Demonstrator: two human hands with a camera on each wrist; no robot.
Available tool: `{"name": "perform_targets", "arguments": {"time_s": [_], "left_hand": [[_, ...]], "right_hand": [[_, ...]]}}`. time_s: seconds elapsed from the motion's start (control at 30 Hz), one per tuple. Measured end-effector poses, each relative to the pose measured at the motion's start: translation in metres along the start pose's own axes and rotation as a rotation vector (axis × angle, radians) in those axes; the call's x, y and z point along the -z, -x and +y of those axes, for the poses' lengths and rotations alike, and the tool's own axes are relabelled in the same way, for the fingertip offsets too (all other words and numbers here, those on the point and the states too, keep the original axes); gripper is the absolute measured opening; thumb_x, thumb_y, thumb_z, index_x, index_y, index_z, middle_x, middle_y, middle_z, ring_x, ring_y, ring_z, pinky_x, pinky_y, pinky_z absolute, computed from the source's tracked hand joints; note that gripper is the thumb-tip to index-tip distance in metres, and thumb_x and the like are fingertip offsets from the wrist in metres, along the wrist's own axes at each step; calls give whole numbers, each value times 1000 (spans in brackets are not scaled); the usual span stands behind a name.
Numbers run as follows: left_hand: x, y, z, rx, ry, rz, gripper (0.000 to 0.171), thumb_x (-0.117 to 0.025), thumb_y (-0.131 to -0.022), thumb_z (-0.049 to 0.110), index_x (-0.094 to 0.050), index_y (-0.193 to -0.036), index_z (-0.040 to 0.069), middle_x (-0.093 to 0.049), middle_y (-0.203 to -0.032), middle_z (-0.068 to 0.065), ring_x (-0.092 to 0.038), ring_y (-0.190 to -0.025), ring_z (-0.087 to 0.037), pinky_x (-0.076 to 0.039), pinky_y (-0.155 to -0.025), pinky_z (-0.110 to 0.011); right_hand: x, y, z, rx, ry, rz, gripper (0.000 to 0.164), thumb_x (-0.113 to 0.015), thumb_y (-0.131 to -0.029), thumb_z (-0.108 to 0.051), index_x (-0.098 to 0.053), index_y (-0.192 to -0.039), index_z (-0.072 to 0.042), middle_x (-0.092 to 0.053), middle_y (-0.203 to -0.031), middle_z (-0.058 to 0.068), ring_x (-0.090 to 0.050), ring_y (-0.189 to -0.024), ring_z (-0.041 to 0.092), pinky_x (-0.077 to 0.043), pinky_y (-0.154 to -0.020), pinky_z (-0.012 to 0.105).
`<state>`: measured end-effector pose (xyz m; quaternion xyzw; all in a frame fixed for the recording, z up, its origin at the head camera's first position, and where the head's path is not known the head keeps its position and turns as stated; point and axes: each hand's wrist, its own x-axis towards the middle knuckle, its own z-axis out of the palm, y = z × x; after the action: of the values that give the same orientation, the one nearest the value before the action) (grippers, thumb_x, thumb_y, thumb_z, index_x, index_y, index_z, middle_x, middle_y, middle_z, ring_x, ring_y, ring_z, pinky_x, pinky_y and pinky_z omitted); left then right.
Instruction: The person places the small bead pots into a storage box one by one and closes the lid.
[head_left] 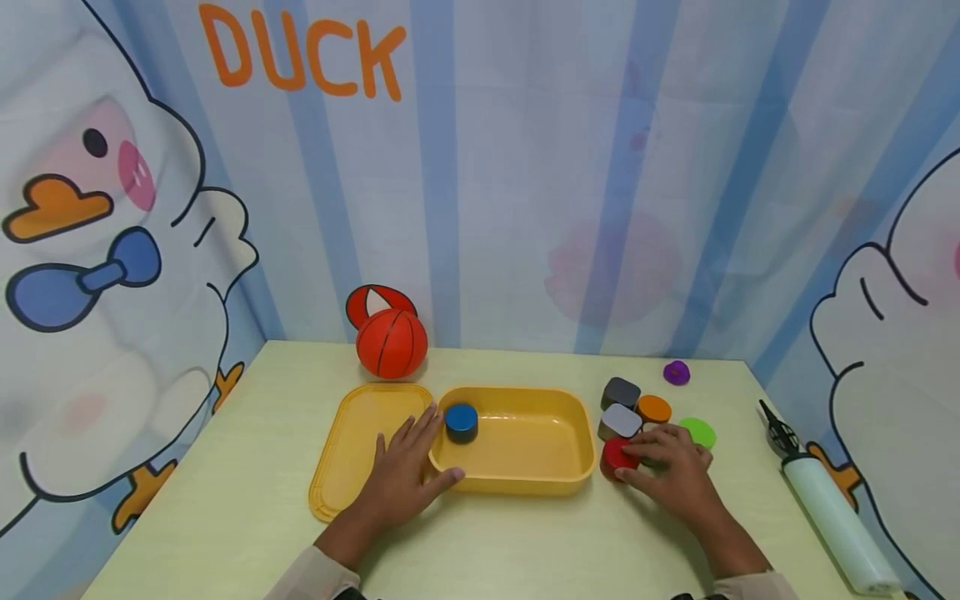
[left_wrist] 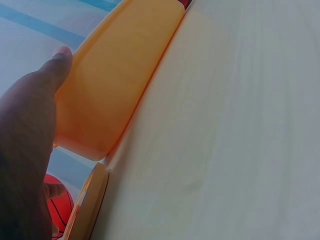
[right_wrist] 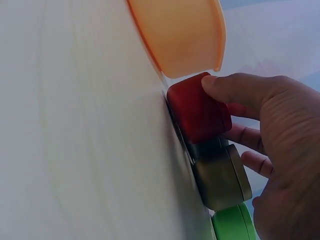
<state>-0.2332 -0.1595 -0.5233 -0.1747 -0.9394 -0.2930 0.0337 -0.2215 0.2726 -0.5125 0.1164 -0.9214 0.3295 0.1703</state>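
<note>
A yellow rectangular box (head_left: 517, 487) stands mid-table with a small round blue piece (head_left: 461, 422) inside at its left end. My left hand (head_left: 401, 479) rests against the box's left end, fingers spread and fairly straight, the thumb at the front wall. To the right of the box, my right hand (head_left: 675, 468) pinches a small red block (head_left: 618, 458) between thumb and fingers. In the right wrist view the red block (right_wrist: 197, 107) appears low at the table, beside the box end. Close around this hand are grey (head_left: 619, 421), dark grey (head_left: 621, 393), orange (head_left: 653, 408) and green (head_left: 698, 432) pieces.
A yellow lid (head_left: 341, 450) lies flat left of the box, partly under my left hand. Behind it sits a red ball (head_left: 392, 343). A small purple piece (head_left: 677, 372) lies at the back right, and a pale green air pump (head_left: 840, 525) along the right edge.
</note>
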Motion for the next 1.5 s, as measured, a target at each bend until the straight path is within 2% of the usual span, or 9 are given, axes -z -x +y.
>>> {"name": "perform_targets", "arguments": {"time_s": [0.2, 0.33, 0.53, 0.7, 1.0, 1.2, 1.27, 1.37, 1.5], "left_hand": [[-1, 1, -1, -4, -4, -3, 91, -64, -103, 64, -28, -175, 21, -20, -185, 3, -23, -169, -45, -5, -124, -90], [0, 2, 0, -5, 1, -2, 90, -64, -104, 63, -28, -175, 21, -20, -185, 3, -23, -169, -45, -5, -123, -90], [0, 3, 0, -4, 3, 3, 90, -65, -104, 61, -29, -175, 21, -21, -185, 2, -24, -169, -45, -5, -123, -90], [-1, 3, 0, -7, 4, 1, 89, -65, -104, 61, -28, -175, 22, -20, -185, 3, -24, -169, -45, -5, -124, -90], [0, 2, 1, 1, 3, -7, 92, -63, -103, 66, -27, -176, 23, -17, -185, 7, -22, -170, -43, -5, -125, -89], [0, 1, 0, -1, -8, -12, 95, -60, -102, 72, -26, -176, 23, -17, -185, 7, -22, -170, -43, -6, -124, -89], [0, 1, 0, -3, -9, -11, 95, -60, -102, 71, -26, -176, 23, -17, -185, 7, -22, -170, -43, -6, -124, -89], [0, 1, -1, -2, -9, -12, 94, -60, -102, 71, -26, -176, 23, -16, -185, 6, -21, -170, -43, -6, -124, -89], [-1, 0, -1, 2, -10, -10, 95, -60, -102, 71, -25, -176, 23, -16, -185, 6, -21, -170, -43, -5, -124, -89]], "right_hand": [[-2, 2, 0, 98, -47, 63, 30, -98, -77, -9, -88, -104, -10, -77, -112, 13, -52, -124, 39, -26, -96, 69], [-4, 3, 1, 157, -84, 106, 31, -97, -74, -4, -88, -104, -10, -78, -111, 12, -53, -119, 32, -30, -95, 64], [-7, 4, 4, 195, -107, 170, 35, -96, -73, 1, -88, -106, -8, -79, -113, 10, -53, -115, 14, -41, -98, 43], [-7, 6, 3, 180, -122, 192, 38, -97, -74, 1, -88, -109, -9, -80, -115, 8, -51, -115, 6, -41, -97, 29], [-3, -1, 1, 261, -137, 259, 39, -94, -71, 9, -86, -108, -1, -79, -114, 14, -51, -114, 9, -37, -98, 14], [-2, -5, -1, 282, -143, 304, 39, -94, -70, 11, -85, -107, 2, -79, -113, 18, -53, -111, 13, -37, -95, 12], [-2, -7, -3, 277, -142, 314, 39, -94, -71, 10, -85, -108, 3, -79, -113, 19, -52, -112, 11, -38, -95, 16], [-3, -11, -5, 297, -140, 341, 40, -93, -70, 10, -85, -109, 3, -78, -116, 21, -51, -115, 6, -38, -96, 13], [-5, -17, -10, 315, -151, 383, 43, -93, -70, 10, -84, -111, 3, -76, -118, 24, -51, -117, 5, -38, -97, 16]]}}
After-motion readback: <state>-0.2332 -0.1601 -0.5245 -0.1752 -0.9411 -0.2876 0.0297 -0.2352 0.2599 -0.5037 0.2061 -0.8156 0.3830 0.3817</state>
